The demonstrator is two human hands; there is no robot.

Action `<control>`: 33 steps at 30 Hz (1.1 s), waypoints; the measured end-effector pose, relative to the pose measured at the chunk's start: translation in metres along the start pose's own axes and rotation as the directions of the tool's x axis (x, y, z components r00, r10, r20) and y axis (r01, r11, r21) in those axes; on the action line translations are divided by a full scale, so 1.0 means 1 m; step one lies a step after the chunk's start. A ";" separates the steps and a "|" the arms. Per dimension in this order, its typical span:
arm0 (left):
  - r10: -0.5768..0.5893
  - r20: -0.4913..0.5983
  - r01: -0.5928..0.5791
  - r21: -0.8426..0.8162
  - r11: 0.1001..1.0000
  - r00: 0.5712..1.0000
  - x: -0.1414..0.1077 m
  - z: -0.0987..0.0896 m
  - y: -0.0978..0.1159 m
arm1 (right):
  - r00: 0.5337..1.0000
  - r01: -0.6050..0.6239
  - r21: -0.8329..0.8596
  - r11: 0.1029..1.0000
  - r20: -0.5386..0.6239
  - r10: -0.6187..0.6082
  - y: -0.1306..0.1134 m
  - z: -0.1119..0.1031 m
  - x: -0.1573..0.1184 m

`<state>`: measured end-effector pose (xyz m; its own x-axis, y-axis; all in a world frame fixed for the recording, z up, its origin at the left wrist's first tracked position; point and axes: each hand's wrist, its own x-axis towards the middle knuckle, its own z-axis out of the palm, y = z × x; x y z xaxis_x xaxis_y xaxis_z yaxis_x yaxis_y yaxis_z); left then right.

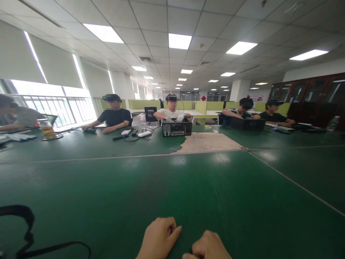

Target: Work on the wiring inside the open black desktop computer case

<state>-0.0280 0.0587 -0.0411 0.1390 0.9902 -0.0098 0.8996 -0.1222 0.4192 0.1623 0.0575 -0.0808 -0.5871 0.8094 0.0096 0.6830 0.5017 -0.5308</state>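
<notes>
My left hand (160,237) rests on the green table (129,194) at the bottom of the view, its fingers curled under and the thumb pointing right. Beside it, lower and to the right, lies my right hand (210,246), closed in a loose fist and partly cut off by the frame's edge. A small gap separates the two hands. I see nothing held in either one. Nearest to them, off to the left, is a black strap (54,248) that loops along the tabletop.
Across the table a person in white gloves reaches into an open computer case (176,127). Another person works over a dark case (248,123). A water bottle (142,122), a white device (145,134) and a jar (47,128) stand or lie farther left. Bare board (210,142) shows through the torn green covering.
</notes>
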 end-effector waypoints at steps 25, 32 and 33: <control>0.011 -0.004 -0.011 0.022 1.000 1.000 -0.002 0.001 0.000 | 1.000 -0.005 0.000 1.000 -0.005 0.005 -0.007 -0.006 -0.004; 0.005 0.006 -0.005 0.029 1.000 1.000 -0.003 0.000 0.001 | 1.000 0.024 0.010 1.000 0.001 -0.024 -0.004 -0.003 -0.002; 0.008 0.005 -0.008 0.026 1.000 1.000 -0.003 0.000 0.001 | 1.000 0.025 0.017 1.000 0.011 -0.025 -0.004 -0.004 -0.002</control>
<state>-0.0273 0.0561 -0.0406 0.1478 0.9890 -0.0110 0.9090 -0.1315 0.3956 0.1622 0.0550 -0.0757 -0.6085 0.7934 0.0135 0.6609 0.5161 -0.5448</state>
